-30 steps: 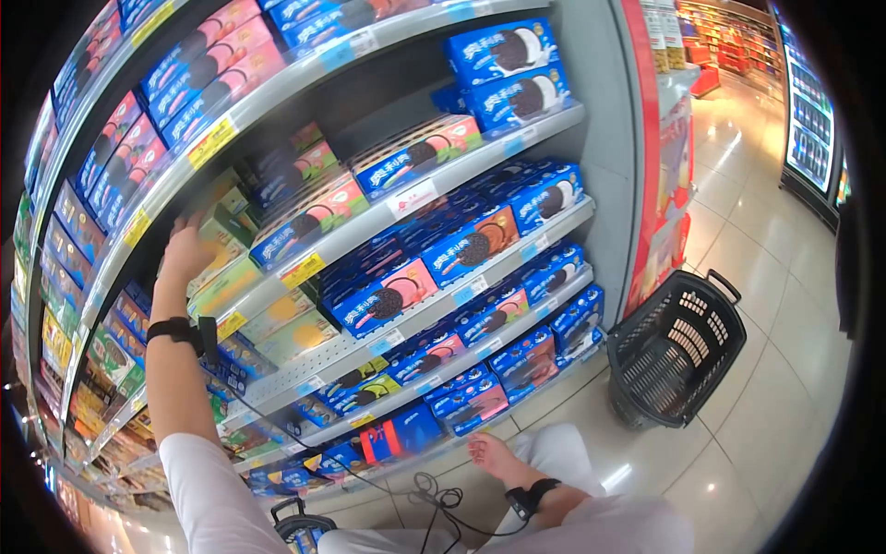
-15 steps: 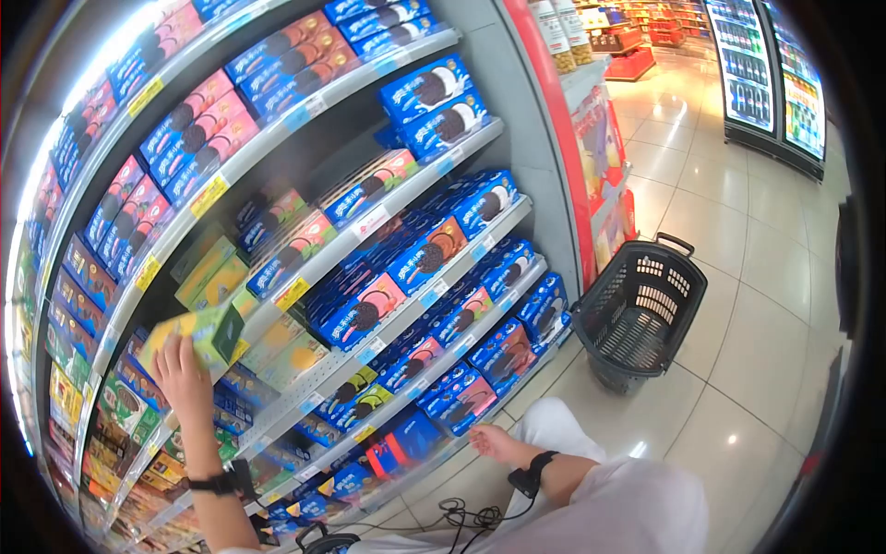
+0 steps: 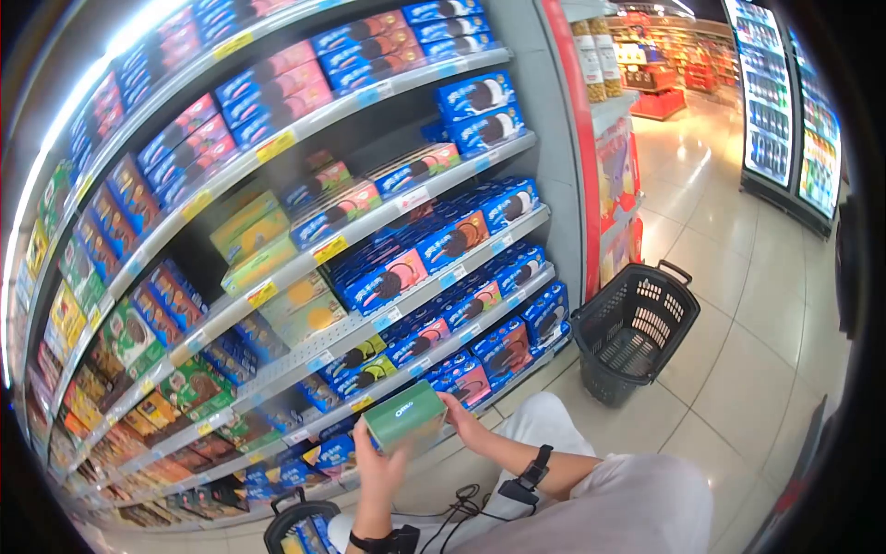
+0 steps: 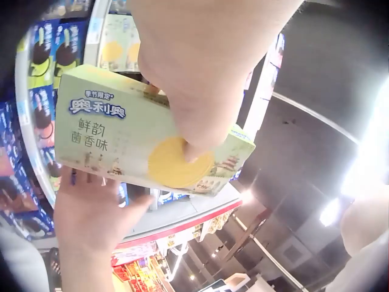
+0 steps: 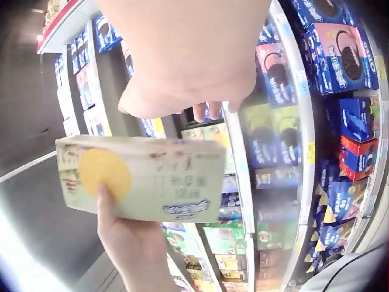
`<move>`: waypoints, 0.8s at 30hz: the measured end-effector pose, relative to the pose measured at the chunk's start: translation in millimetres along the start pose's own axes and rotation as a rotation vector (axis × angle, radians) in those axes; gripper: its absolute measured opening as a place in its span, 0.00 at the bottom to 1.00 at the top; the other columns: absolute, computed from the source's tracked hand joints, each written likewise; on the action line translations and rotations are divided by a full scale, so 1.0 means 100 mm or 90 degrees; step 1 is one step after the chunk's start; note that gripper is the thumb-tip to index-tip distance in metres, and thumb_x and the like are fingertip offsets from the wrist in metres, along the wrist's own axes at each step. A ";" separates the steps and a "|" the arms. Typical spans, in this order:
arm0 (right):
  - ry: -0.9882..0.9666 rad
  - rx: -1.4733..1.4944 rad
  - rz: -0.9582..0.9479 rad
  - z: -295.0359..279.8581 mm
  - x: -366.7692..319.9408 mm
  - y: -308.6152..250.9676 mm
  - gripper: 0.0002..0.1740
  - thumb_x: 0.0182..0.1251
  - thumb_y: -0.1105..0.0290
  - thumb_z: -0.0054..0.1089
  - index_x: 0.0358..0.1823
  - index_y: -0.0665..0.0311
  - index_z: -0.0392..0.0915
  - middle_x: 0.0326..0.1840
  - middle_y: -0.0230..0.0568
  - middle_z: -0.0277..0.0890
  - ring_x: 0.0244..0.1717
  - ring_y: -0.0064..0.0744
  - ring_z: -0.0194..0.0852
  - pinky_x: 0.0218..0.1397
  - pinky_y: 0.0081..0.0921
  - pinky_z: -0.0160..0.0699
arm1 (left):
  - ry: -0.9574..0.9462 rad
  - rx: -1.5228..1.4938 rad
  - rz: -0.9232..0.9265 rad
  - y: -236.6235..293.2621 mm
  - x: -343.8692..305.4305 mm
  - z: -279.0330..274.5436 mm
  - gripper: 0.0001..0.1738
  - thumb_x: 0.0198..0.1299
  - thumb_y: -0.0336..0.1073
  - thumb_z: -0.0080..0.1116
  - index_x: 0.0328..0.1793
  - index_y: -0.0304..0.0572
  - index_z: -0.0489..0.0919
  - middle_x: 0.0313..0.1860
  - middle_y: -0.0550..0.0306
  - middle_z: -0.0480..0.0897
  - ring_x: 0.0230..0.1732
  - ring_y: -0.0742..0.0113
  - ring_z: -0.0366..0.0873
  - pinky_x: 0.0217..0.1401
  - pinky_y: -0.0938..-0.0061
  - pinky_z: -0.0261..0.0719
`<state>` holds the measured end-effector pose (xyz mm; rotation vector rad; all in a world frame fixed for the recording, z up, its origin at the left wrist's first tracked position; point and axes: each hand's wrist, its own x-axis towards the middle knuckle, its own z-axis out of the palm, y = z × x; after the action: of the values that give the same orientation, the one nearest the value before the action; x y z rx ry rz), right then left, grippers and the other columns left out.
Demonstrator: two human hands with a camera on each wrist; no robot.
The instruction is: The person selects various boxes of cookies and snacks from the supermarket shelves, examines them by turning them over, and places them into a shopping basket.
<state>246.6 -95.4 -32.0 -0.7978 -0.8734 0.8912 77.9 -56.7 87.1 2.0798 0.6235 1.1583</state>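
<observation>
A pale green Oreo cookie box (image 4: 121,128) with a yellow round picture is in my left hand (image 3: 380,466), its dark green side (image 3: 403,417) facing up in the head view. My left thumb (image 4: 197,143) lies across the printed front in the left wrist view. At the box's other end is my right hand (image 3: 464,427), its fingertips right at the edge. In the left wrist view the right hand (image 4: 91,213) has its thumb apart from the box, and the box partly hides its fingers.
Shelves of blue Oreo boxes (image 3: 383,282) rise ahead and to the left. Similar pale green boxes (image 3: 249,226) stand on a middle shelf. A black basket (image 3: 637,337) sits on the floor at right; another basket (image 3: 305,531), holding blue packs, is at the lower left. A cable (image 3: 461,503) hangs near my legs.
My left hand reached into the shelf, took the green cookie box out and brought it down before me. My right hand has moved up from near my knee to the box's end.
</observation>
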 end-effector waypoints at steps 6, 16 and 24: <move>-0.074 -0.121 0.054 0.39 -0.42 -0.39 0.40 0.64 0.53 0.57 0.69 0.66 0.50 0.64 0.41 0.61 0.64 0.28 0.58 0.65 0.29 0.60 | 0.079 -0.206 -0.088 0.00 -0.31 0.15 0.41 0.52 0.25 0.58 0.71 0.33 0.52 0.63 0.48 0.65 0.63 0.61 0.65 0.65 0.67 0.62; 0.073 0.458 0.213 0.20 -0.10 -0.24 0.32 0.72 0.45 0.37 0.66 0.60 0.61 0.61 0.41 0.69 0.60 0.39 0.69 0.63 0.39 0.68 | -0.136 0.175 -0.027 0.01 -0.67 0.03 0.43 0.51 0.32 0.64 0.72 0.33 0.55 0.66 0.36 0.63 0.66 0.40 0.61 0.68 0.61 0.61; 0.065 0.503 0.316 0.43 -0.22 -0.20 0.33 0.72 0.43 0.32 0.67 0.59 0.59 0.63 0.44 0.67 0.62 0.44 0.68 0.64 0.45 0.67 | -0.006 -0.106 -0.166 -0.12 -0.84 0.12 0.42 0.52 0.25 0.61 0.73 0.37 0.54 0.64 0.45 0.67 0.61 0.58 0.70 0.55 0.67 0.74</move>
<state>207.3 -113.5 -3.6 -0.3502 -0.1704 1.4854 45.5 -109.0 27.5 1.8021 0.7425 1.0140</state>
